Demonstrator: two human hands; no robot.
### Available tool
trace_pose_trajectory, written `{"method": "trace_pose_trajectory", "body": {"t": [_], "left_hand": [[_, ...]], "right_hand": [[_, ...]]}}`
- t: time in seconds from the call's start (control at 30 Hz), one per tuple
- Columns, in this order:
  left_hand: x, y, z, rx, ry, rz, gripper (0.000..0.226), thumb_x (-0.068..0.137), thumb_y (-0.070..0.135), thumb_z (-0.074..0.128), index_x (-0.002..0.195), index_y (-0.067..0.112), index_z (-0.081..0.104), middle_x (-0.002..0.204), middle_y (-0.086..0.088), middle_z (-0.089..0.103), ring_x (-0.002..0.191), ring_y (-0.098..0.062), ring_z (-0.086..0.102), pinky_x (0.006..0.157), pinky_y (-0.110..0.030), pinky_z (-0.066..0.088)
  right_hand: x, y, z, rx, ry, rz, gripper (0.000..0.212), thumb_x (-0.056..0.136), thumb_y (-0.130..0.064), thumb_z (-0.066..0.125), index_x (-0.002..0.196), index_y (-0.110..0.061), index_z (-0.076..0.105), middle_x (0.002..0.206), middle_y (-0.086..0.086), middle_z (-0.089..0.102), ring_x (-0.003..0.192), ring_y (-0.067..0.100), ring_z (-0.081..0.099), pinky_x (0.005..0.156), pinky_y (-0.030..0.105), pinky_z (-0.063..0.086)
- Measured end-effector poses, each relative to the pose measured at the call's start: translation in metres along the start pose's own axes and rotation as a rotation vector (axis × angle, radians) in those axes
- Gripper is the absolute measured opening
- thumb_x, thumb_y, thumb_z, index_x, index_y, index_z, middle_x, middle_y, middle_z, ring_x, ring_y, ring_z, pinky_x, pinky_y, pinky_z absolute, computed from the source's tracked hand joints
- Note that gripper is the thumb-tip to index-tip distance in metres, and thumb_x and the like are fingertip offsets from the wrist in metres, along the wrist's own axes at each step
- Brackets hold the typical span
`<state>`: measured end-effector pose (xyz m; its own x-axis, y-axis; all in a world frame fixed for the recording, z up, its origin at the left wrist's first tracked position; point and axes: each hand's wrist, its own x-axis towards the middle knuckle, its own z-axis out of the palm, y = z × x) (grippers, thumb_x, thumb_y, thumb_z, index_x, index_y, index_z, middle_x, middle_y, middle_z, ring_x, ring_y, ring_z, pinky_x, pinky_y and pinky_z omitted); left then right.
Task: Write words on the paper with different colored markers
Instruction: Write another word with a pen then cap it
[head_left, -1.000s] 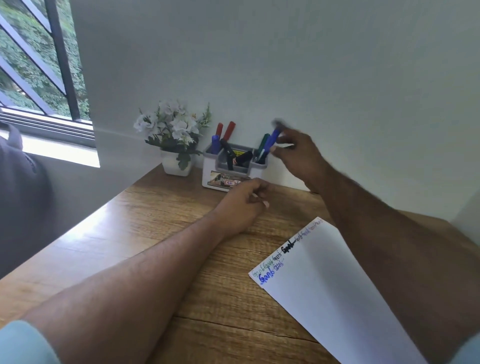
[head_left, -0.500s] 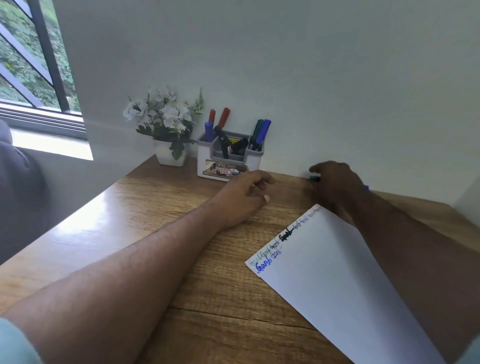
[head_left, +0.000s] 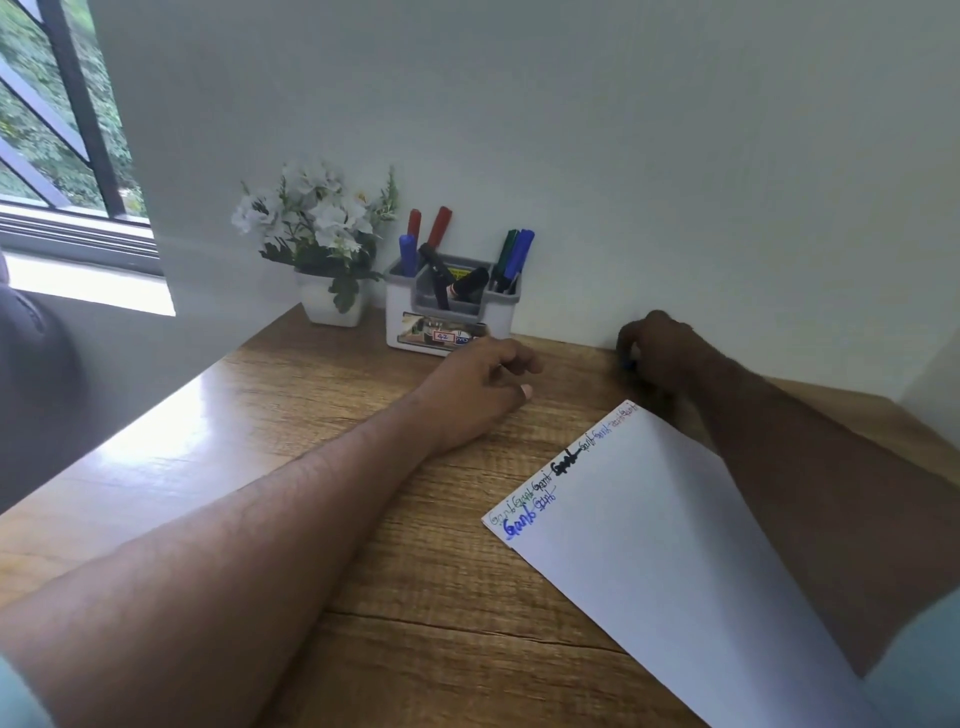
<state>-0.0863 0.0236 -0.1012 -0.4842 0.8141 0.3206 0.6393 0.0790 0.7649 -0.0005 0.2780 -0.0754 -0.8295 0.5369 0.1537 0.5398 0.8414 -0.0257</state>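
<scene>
A white paper (head_left: 654, 561) lies on the wooden desk (head_left: 322, 415), with words in several colours along its far edge. A grey and white holder (head_left: 498, 317) at the back holds red markers (head_left: 439, 226), blue markers (head_left: 523, 254), a green one and black ones. My right hand (head_left: 662, 351) lies at the wall beyond the paper's far corner, fingers curled over a blue marker (head_left: 629, 365) of which only a tip shows. My left hand (head_left: 478, 387) rests on the desk just in front of the holder, fingers loosely bent, holding nothing.
A white pot of white flowers (head_left: 324, 244) stands left of the holder. The wall runs right behind both. A window (head_left: 57, 130) is at the far left, with a dark grey shape (head_left: 31, 364) below it.
My right hand left the blue marker standing in the holder and dropped right and down to the desk by the wall, closing over a blue marker there. My left hand stayed put.
</scene>
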Motion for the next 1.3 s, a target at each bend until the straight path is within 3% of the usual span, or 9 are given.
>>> {"method": "trace_pose_trajectory", "body": {"t": [0.17,0.3,0.37,0.5,0.57,0.67,0.87,1.13,1.3], "left_hand": [[-0.001,0.002,0.000,0.015,0.005,-0.010,0.029,0.089,0.018,0.063,0.118,0.022,0.063,0.115,0.005,0.058,0.104,-0.006,0.054,0.082,-0.010,0.040],[-0.003,0.004,0.000,-0.002,0.044,-0.013,0.035,0.089,0.018,0.063,0.123,0.024,0.058,0.115,0.003,0.057,0.103,-0.007,0.053,0.083,-0.011,0.041],[-0.005,0.008,0.001,0.073,0.074,0.042,0.044,0.089,0.024,0.063,0.131,0.025,0.050,0.124,0.003,0.052,0.111,-0.008,0.049,0.095,-0.020,0.043],[-0.007,0.016,0.000,0.250,0.233,0.209,0.068,0.082,0.050,0.064,0.140,0.026,0.038,0.142,0.000,0.044,0.130,-0.016,0.041,0.108,-0.039,0.034],[-0.009,0.018,-0.001,0.269,0.295,0.332,0.051,0.088,0.043,0.060,0.133,0.021,0.049,0.129,0.000,0.057,0.116,-0.012,0.051,0.101,-0.042,0.043],[-0.012,0.023,0.004,0.257,0.266,0.441,0.029,0.095,0.020,0.053,0.123,0.011,0.058,0.108,-0.001,0.064,0.096,-0.005,0.051,0.086,-0.026,0.044],[-0.015,0.033,0.017,0.334,0.056,0.552,0.014,0.095,0.022,0.047,0.103,0.015,0.057,0.095,0.009,0.056,0.086,-0.004,0.048,0.077,-0.022,0.042],[-0.020,0.037,0.018,0.379,0.009,0.492,0.031,0.093,0.046,0.042,0.089,0.021,0.060,0.058,0.024,0.043,0.064,0.014,0.050,0.051,-0.009,0.028],[-0.015,0.030,0.008,0.345,0.006,0.210,0.061,0.072,0.079,0.049,0.051,0.022,0.044,0.044,0.009,0.040,0.043,-0.007,0.038,0.049,-0.024,0.030]], "right_hand": [[-0.017,-0.013,-0.013,-0.284,-0.077,-0.038,0.014,0.080,-0.012,0.057,0.092,-0.019,0.059,0.103,0.004,0.057,0.095,0.030,0.059,0.075,0.032,0.044],[-0.035,-0.035,-0.033,-0.362,0.077,-0.214,0.017,0.079,-0.011,0.057,0.083,-0.025,0.046,0.092,-0.002,0.054,0.085,0.024,0.057,0.065,0.030,0.039],[-0.048,-0.045,-0.045,-0.022,0.211,-0.312,0.023,0.076,-0.004,0.060,0.082,-0.024,0.050,0.087,-0.002,0.057,0.081,0.022,0.059,0.065,0.030,0.044],[-0.109,-0.073,-0.070,1.093,0.333,-0.402,0.028,0.071,0.010,0.074,0.080,-0.012,0.060,0.076,0.002,0.066,0.070,0.016,0.064,0.069,0.028,0.056],[-0.132,-0.074,-0.072,1.416,0.319,-0.387,0.030,0.066,0.008,0.078,0.078,-0.014,0.061,0.077,0.007,0.066,0.071,0.022,0.064,0.071,0.038,0.058],[-0.147,-0.068,-0.061,1.630,0.239,-0.269,0.031,0.054,-0.014,0.084,0.074,-0.020,0.061,0.075,0.006,0.064,0.069,0.022,0.061,0.066,0.037,0.054],[-0.152,-0.070,-0.030,1.436,0.072,-0.207,0.022,0.078,-0.026,0.075,0.081,-0.006,0.064,0.072,0.014,0.068,0.060,0.020,0.058,0.053,0.031,0.045],[-0.144,-0.069,-0.016,1.505,0.049,-0.194,0.024,0.093,-0.015,0.056,0.078,-0.005,0.073,0.063,0.017,0.064,0.055,0.026,0.060,0.051,0.031,0.048],[-0.139,-0.058,-0.022,1.577,-0.037,-0.224,0.029,0.093,-0.015,0.050,0.084,0.001,0.072,0.063,0.019,0.065,0.057,0.028,0.061,0.050,0.029,0.047]]}}
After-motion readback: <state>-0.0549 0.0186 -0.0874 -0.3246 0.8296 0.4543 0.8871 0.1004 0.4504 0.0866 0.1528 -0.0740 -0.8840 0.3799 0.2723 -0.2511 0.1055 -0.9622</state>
